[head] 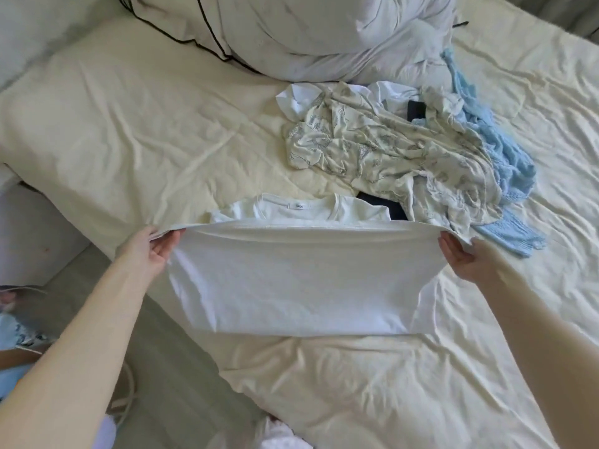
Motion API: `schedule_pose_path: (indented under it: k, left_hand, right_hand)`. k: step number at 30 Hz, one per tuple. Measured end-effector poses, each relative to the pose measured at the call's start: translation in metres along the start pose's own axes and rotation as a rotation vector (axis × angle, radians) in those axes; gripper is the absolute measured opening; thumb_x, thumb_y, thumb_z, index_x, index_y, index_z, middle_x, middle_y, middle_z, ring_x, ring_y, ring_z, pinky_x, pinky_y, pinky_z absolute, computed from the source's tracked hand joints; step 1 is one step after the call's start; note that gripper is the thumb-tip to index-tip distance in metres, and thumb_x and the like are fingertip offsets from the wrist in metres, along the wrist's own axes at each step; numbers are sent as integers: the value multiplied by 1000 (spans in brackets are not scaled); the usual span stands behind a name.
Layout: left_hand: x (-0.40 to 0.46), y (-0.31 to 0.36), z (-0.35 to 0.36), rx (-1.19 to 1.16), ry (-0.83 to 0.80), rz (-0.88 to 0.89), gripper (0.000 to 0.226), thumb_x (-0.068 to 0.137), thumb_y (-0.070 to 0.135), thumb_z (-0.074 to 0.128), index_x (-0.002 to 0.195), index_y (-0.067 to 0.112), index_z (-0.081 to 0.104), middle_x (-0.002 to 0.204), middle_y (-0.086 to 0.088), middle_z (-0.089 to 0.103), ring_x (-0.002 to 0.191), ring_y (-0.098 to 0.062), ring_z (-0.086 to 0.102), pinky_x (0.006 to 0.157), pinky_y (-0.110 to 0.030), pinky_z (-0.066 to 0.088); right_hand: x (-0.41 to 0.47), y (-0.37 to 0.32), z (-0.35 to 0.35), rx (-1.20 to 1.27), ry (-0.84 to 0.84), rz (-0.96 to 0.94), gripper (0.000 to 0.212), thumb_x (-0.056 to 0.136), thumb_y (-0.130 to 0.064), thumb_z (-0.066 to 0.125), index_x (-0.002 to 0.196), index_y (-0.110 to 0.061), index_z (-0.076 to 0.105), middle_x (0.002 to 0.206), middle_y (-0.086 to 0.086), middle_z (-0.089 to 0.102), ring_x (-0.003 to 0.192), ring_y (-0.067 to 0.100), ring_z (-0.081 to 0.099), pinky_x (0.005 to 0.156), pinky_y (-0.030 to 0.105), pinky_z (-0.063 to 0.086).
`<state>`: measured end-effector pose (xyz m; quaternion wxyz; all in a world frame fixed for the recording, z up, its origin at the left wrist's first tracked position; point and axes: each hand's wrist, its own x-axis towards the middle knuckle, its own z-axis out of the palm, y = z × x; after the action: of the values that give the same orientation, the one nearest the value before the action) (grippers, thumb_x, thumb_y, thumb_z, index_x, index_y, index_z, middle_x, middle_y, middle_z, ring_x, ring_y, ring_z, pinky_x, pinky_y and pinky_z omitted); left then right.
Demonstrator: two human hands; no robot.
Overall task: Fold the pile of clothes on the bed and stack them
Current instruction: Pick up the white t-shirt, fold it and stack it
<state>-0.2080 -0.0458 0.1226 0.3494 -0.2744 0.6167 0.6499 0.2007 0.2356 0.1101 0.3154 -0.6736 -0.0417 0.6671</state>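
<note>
A white T-shirt (291, 280) lies on the cream bed sheet (129, 131) with its neck and label pointing away from me. Its lower part is lifted and stretched between my hands, doubled over toward the collar. My left hand (155, 247) pinches the left corner of the raised edge. My right hand (460, 254) pinches the right corner. Behind the shirt lies a crumpled pile: a cream printed garment (389, 150), a light blue knit (505, 157), white fabric (298, 98) and something dark (416, 110).
A bunched white duvet with black piping (308, 30) fills the head of the bed. The bed's left edge drops to a grey floor (168, 361). A white cable lies on the floor (124, 396).
</note>
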Motion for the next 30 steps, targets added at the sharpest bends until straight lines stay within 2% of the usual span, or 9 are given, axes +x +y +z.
schedule_pose_path:
  k: [6, 8, 10, 14, 18, 22, 25, 27, 30]
  left_hand:
    - [92, 7, 69, 59, -51, 49, 16, 98, 7, 33, 95, 1, 48, 64, -10, 68, 65, -18, 69, 57, -21, 55]
    - [112, -3, 79, 54, -88, 49, 18, 99, 14, 32, 86, 7, 44, 92, -10, 64, 90, -24, 64, 73, -29, 55]
    - [120, -20, 77, 138, -95, 78, 20, 100, 21, 35, 83, 13, 42, 102, -6, 60, 91, -24, 62, 80, -32, 53]
    - [112, -72, 22, 430, 113, 292, 9, 94, 10, 47, 93, 16, 54, 79, -1, 55, 62, -5, 54, 59, -21, 43]
    - [85, -123, -50, 627, 335, 214, 29, 90, 24, 61, 116, 12, 55, 98, 3, 55, 92, -13, 51, 75, -25, 41]
    - [71, -151, -78, 536, 226, -194, 29, 90, 42, 57, 104, 17, 54, 104, -4, 53, 102, -21, 46, 89, -37, 43]
    - [71, -156, -76, 285, 197, -414, 44, 88, 48, 56, 116, 15, 46, 117, -7, 50, 110, -20, 46, 103, -35, 37]
    - [71, -158, -72, 104, 196, -407, 41, 90, 41, 56, 119, 13, 48, 122, -5, 53, 115, -20, 49, 104, -36, 39]
    - [72, -155, -75, 86, 214, -248, 33, 95, 31, 52, 123, 13, 51, 128, -4, 53, 118, -19, 51, 97, -34, 43]
  right_hand:
    - [74, -8, 65, -18, -16, -99, 35, 104, -21, 31, 129, -2, 46, 75, 12, 71, 63, 17, 70, 56, 31, 57]
    - [94, 0, 73, 3, -39, -114, 33, 102, -21, 37, 127, -2, 47, 111, 11, 65, 94, 22, 66, 78, 36, 55]
    - [102, 14, 69, -2, -50, -127, 40, 100, -24, 39, 136, -7, 38, 120, 11, 55, 116, 27, 54, 96, 42, 47]
    - [95, 68, 22, -283, 69, -169, 14, 100, -20, 39, 96, -14, 51, 94, 4, 57, 84, 15, 61, 69, 27, 56]
    - [73, 128, -50, -474, 406, -170, 25, 97, -28, 43, 79, -14, 53, 73, 5, 56, 49, 7, 57, 57, 25, 46]
    - [64, 153, -86, -370, 342, 118, 32, 92, -42, 54, 81, -14, 44, 67, 5, 45, 54, 17, 48, 56, 30, 50]
    - [71, 149, -81, -12, 226, 235, 34, 91, -36, 57, 109, -9, 46, 96, 9, 54, 85, 24, 58, 85, 40, 49]
    - [76, 141, -72, 62, 204, 214, 30, 92, -25, 54, 117, -10, 46, 104, 6, 59, 94, 23, 61, 86, 40, 49]
    - [79, 133, -69, 104, 191, 166, 16, 94, -18, 47, 109, -16, 54, 85, -3, 67, 72, 13, 68, 63, 30, 56]
